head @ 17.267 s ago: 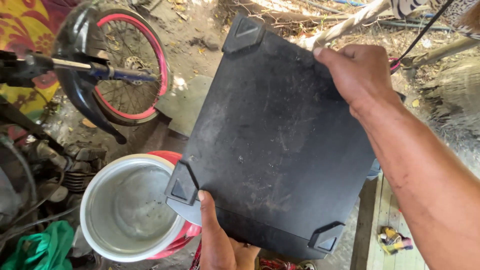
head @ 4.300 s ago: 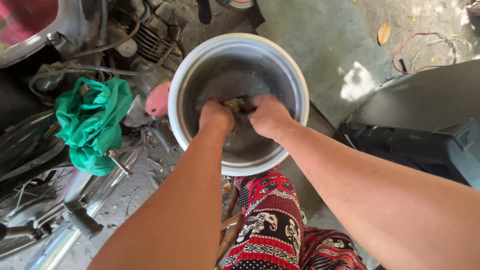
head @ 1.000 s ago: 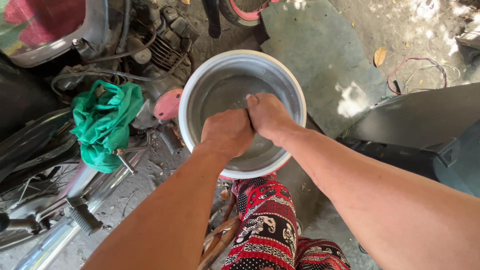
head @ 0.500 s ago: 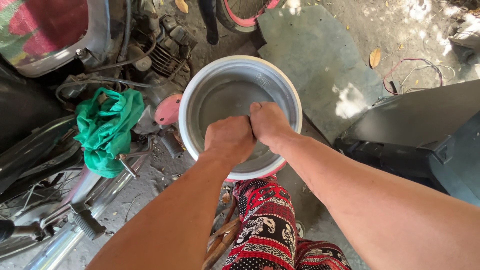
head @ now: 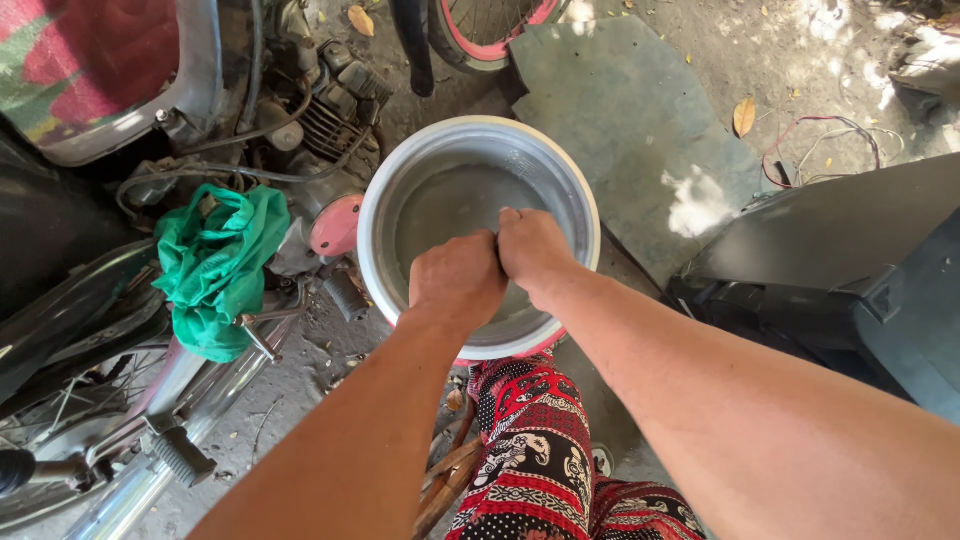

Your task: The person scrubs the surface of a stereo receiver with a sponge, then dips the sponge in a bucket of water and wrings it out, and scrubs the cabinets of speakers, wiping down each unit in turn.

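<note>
Head view, near to far: at 6 o'clock the person's knee in red, black and white patterned cloth (head: pixel 535 450) fills the bottom edge, with both forearms reaching up over it. Just beyond, at the centre, the left hand (head: pixel 457 283) and right hand (head: pixel 535 250) are both closed into fists, pressed side by side over the near half of a round metal basin (head: pixel 560 165). Whatever they clench is hidden under the knuckles, so I cannot tell what it is. The basin sits on a red rim, and its inside looks grey and wet.

The step in hand appears to be wringing or scrubbing something small inside the basin. Any next move would call for lifting the fists so the hidden thing shows.

At 9 o'clock a crumpled green cloth (head: pixel 215 265) lies on a motorcycle frame (head: pixel 150 440). At 3 o'clock rests a black plastic panel (head: pixel 850 260). At 12 o'clock stands a pink-rimmed wheel (head: pixel 490 25).
</note>
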`<state>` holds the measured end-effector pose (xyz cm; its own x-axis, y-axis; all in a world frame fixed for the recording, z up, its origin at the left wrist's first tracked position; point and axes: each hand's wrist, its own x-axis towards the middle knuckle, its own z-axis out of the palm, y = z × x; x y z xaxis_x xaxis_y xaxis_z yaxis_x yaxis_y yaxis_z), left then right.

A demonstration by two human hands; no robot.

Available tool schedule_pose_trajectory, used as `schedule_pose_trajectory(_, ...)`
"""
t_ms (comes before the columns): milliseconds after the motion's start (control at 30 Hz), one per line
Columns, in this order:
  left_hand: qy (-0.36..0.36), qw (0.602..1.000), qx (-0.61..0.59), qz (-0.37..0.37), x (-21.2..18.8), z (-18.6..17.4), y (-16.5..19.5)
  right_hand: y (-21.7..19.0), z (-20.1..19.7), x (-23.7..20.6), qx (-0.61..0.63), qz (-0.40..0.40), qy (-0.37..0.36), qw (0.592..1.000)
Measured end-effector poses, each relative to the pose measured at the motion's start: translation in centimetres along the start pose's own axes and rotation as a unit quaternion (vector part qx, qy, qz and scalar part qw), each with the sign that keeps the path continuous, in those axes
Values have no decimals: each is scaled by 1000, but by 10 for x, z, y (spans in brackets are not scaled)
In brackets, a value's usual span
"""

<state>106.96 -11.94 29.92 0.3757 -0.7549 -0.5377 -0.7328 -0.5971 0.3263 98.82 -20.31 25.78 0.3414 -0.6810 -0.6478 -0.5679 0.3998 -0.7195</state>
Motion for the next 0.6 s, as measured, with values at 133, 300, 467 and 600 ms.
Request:
schedule_pose_trajectory(133, 26, 987, -157, -27, 5, 8, -10, 5, -3, 2, 8, 70, -47, 996)
schedule_pose_trajectory(300, -22, 813, -572, -106, 14, 7, -19, 5, -20, -13, 125, 139, -59, 981)
schedule_pose_trajectory(467, 9, 793, -598, -121, 14, 8, 4, 14, -44, -36, 153, 107, -36, 982)
schedule_pose_trajectory(600, -2, 817, -565, -117, 12, 8, 31, 29, -66, -48, 113, -71, 32, 991)
